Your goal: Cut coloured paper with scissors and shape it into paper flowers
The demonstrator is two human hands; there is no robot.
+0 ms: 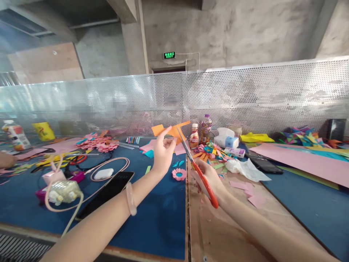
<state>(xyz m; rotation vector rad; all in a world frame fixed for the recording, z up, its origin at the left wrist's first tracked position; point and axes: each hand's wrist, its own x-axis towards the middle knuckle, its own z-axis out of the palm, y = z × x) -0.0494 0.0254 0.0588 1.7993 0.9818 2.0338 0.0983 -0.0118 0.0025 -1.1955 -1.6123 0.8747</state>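
My left hand [163, 151] is raised above the blue mat [152, 218] and pinches a piece of orange paper [170, 130] by its lower edge. To its right my right hand [208, 179] grips orange-handled scissors [195, 163]. The blades point up and left, their tips against the orange paper. A small pink and blue paper flower [179, 174] lies on the mat below and between the two hands. A pale bracelet [131, 198] sits on my left wrist.
A black phone [107, 193], white earbuds case [103, 174], cables and a charger [64, 191] lie on the left. Two bottles [200, 134], a tissue pack [226, 140], paper scraps and pink sheets [300, 160] fill the right. A perforated metal screen [245, 98] stands behind. Another person's hand [5, 160] shows at far left.
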